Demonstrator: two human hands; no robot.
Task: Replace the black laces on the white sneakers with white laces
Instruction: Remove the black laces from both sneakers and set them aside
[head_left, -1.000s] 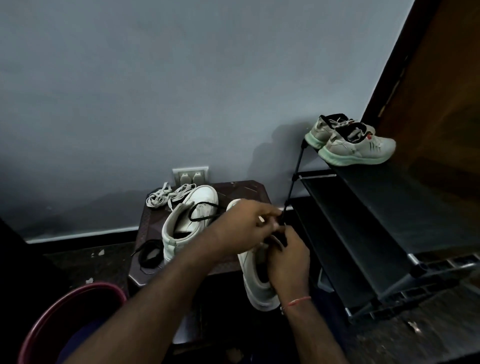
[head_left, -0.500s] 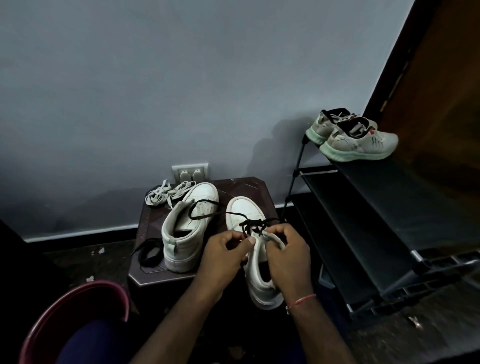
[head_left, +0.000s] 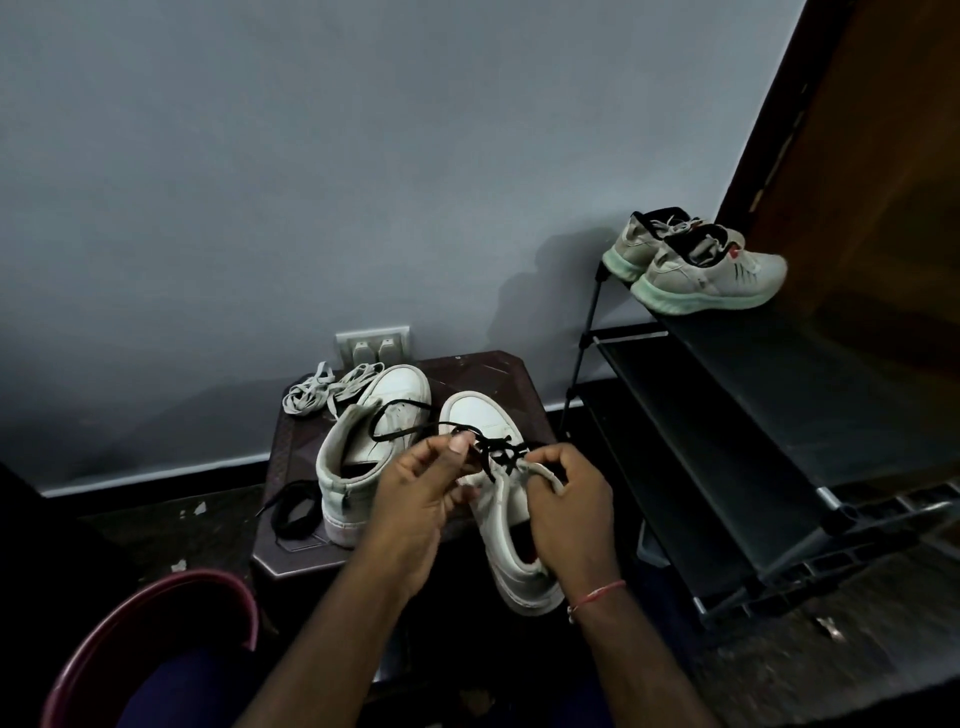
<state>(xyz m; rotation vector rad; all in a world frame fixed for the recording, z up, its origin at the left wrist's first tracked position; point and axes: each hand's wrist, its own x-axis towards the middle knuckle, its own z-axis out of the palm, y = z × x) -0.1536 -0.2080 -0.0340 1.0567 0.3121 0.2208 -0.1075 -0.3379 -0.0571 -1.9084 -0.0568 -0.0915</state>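
Two white sneakers stand toes-to-wall on a small dark table. The left sneaker has no lace in its eyelets. The right sneaker overhangs the table's front edge, with a black lace still crossed through its upper eyelets. My left hand pinches a strand of that lace, which runs across the left sneaker. My right hand grips the right sneaker's tongue and collar. A loose black lace lies coiled at the table's left front. White laces sit bunched at the back left.
A black shoe rack stands to the right, with a pair of grey running shoes on its top shelf. A maroon bucket is at the lower left. A wall socket sits behind the table.
My left hand came back from over the shoe's toe toward me and lifted a black lace strand out to the left. My right hand stayed on the right sneaker.
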